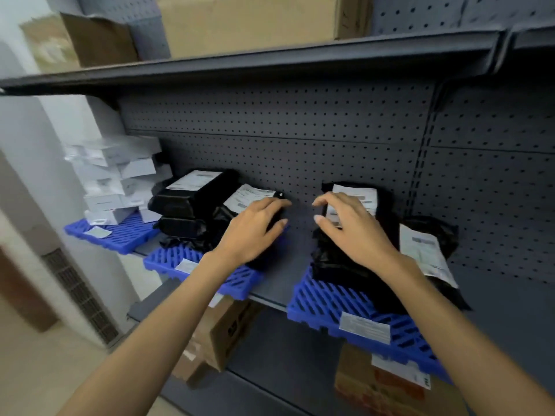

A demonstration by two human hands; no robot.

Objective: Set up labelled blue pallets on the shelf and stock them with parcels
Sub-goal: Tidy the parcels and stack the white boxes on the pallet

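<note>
Three blue slatted pallets lie side by side on the grey shelf (279, 283), each with a white label at its front. The left pallet (120, 238) carries a stack of white boxes (117, 178). On the middle pallet (231, 280) lie black bagged parcels (192, 199) with white shipping labels. The right pallet (354, 310) holds more black parcels (339, 259), and one (429, 250) leans to their right. My left hand (255, 229) hovers with relaxed fingers over the middle pallet's right parcel. My right hand (351, 226) has loosely curled fingers at the left edge of the right stack; a firm grip is not visible.
A pegboard back panel (300, 130) closes the shelf behind. An upper shelf (240, 67) carries cardboard boxes (240, 22). Below, the lower shelf holds brown cartons (222, 334) and an orange-printed carton (387, 388). A white wall and a vent (81, 295) stand at left.
</note>
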